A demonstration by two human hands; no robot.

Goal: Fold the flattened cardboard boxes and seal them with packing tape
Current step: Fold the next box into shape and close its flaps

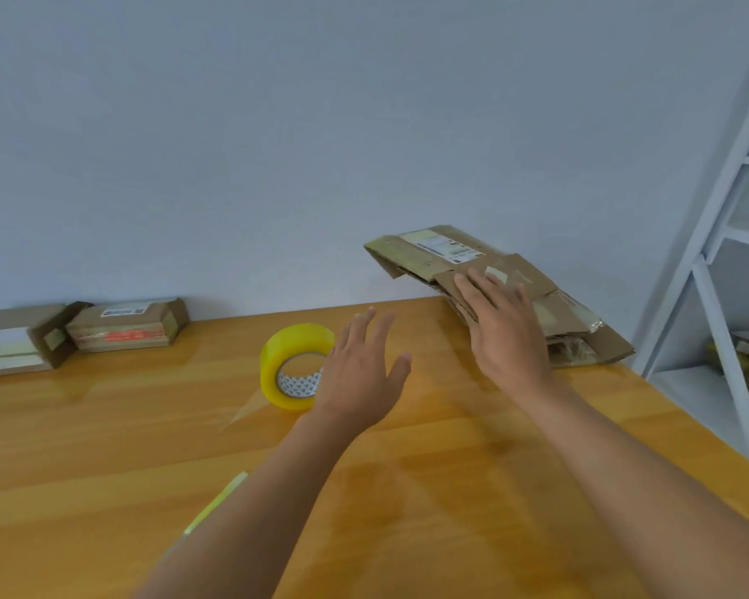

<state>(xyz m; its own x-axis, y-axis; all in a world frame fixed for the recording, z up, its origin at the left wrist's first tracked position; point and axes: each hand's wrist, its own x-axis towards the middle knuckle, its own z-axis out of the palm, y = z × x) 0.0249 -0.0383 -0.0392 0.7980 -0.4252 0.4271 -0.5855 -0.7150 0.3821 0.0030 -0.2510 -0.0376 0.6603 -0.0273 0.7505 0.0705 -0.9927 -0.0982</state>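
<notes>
A pile of flattened cardboard boxes (459, 257) leans against the wall at the back right of the wooden table (104, 447). My right hand (504, 326) reaches out with straight fingers over the pile's near flaps; whether it touches them I cannot tell. My left hand (360, 369) hovers open above the table, just right of a yellow roll of packing tape (293, 365) that stands on its edge. A loose tail of clear tape trails from the roll toward the front left.
Two taped boxes (126, 324) sit at the back left against the wall. A yellowish strip (217, 503) lies on the table by my left forearm. A white shelf frame (718, 261) stands right of the table, with more cardboard on its lower shelf.
</notes>
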